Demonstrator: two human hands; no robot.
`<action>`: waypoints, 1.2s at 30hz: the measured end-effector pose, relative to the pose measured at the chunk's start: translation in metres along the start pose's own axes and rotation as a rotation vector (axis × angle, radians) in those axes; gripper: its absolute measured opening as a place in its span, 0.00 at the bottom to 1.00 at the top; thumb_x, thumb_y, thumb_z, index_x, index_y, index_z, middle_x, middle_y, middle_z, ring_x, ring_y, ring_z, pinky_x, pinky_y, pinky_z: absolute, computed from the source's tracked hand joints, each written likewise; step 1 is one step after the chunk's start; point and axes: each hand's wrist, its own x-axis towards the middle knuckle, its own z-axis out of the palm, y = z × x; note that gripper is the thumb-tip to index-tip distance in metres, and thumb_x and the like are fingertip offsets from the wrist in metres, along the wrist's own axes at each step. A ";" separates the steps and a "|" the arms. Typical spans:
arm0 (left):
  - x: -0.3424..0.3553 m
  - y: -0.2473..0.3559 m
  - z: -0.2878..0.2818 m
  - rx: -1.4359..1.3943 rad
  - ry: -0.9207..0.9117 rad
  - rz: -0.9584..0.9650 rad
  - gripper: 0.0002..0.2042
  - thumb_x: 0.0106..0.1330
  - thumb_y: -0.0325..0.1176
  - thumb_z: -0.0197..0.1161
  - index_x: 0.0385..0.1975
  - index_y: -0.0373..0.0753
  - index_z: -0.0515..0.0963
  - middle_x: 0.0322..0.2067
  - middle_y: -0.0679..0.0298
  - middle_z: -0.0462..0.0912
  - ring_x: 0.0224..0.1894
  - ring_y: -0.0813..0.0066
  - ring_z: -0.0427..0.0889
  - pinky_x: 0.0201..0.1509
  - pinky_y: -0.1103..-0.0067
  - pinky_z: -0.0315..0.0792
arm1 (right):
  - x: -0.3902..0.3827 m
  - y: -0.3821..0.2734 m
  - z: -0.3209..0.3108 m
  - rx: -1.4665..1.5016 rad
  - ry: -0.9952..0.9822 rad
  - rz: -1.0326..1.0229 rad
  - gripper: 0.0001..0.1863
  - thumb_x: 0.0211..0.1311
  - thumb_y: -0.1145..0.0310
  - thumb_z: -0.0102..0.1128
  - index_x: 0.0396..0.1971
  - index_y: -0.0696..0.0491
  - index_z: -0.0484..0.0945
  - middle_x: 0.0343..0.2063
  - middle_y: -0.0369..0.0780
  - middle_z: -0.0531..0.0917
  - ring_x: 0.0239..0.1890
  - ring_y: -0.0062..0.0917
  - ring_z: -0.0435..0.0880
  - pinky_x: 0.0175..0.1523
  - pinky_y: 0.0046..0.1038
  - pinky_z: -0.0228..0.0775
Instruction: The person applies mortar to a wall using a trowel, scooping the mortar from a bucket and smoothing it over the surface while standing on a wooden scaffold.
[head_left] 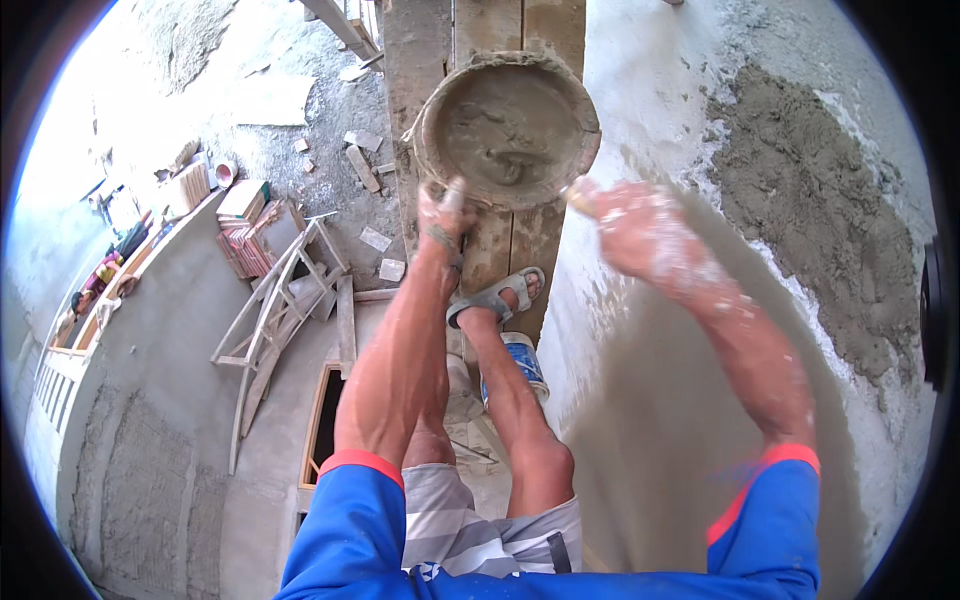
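A round tub [425, 130] of wet grey mortar [505, 120] rests on wooden planks [485, 255]. My left hand [445, 215] is at its lower-left edge, fingers curled around something I cannot make out, with a dark shape just below. My right hand [640, 230], coated in white powder and grit, is closed on a pale handle [582, 197] beside the tub's lower-right rim; the working end of that tool is hidden or too unclear to tell. My sandalled foot [500, 295] stands on the planks below the tub.
A plastered wall [650, 420] with a rough mortar patch [790, 210] is on the right. Down left are a rubble-strewn floor [320, 100], stacked tiles [265, 240], a wooden frame [250, 340] and a railing ledge [120, 290] with clutter. A bucket [525, 365] hangs or stands below the planks.
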 end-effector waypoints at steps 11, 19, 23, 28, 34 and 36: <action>0.021 -0.076 0.044 -0.344 -0.020 0.123 0.21 0.62 0.25 0.61 0.54 0.36 0.63 0.44 0.58 0.78 0.39 0.64 0.83 0.33 0.74 0.83 | 0.122 -0.053 0.028 -0.184 -0.065 0.178 0.20 0.63 0.69 0.52 0.54 0.61 0.71 0.39 0.44 0.85 0.41 0.35 0.86 0.41 0.34 0.81; -0.012 -0.042 0.069 -0.315 -0.005 -0.102 0.19 0.61 0.25 0.62 0.51 0.37 0.66 0.41 0.60 0.80 0.35 0.68 0.83 0.31 0.76 0.80 | 0.099 -0.044 0.054 -0.022 -0.156 0.214 0.18 0.58 0.72 0.54 0.49 0.62 0.74 0.42 0.48 0.84 0.47 0.39 0.84 0.49 0.37 0.78; -0.008 -0.046 0.054 -0.469 -0.095 -0.113 0.16 0.62 0.26 0.61 0.48 0.35 0.67 0.40 0.57 0.80 0.37 0.64 0.83 0.33 0.71 0.82 | 0.093 -0.044 0.017 0.142 -0.376 0.169 0.20 0.54 0.72 0.58 0.50 0.57 0.77 0.51 0.46 0.80 0.56 0.36 0.79 0.57 0.36 0.74; 0.002 -0.042 0.047 -0.497 -0.145 -0.133 0.14 0.62 0.25 0.60 0.48 0.33 0.70 0.40 0.52 0.81 0.37 0.58 0.84 0.37 0.68 0.84 | 0.033 -0.011 -0.008 -0.049 -0.149 -0.094 0.14 0.62 0.71 0.46 0.47 0.56 0.72 0.41 0.50 0.82 0.42 0.42 0.83 0.46 0.42 0.76; 0.024 -0.045 0.024 -0.095 -0.100 0.277 0.14 0.62 0.28 0.61 0.47 0.33 0.73 0.41 0.55 0.82 0.35 0.62 0.83 0.37 0.70 0.82 | 0.071 -0.007 -0.047 -0.245 0.378 -0.021 0.12 0.57 0.72 0.51 0.41 0.54 0.74 0.27 0.42 0.80 0.30 0.36 0.82 0.33 0.38 0.75; 0.013 -0.048 0.035 0.112 -0.074 0.371 0.17 0.60 0.29 0.63 0.49 0.33 0.74 0.42 0.57 0.83 0.39 0.66 0.82 0.42 0.71 0.79 | 0.126 0.031 0.015 -0.127 0.463 -0.040 0.11 0.54 0.71 0.54 0.39 0.53 0.77 0.28 0.41 0.81 0.32 0.34 0.82 0.35 0.37 0.75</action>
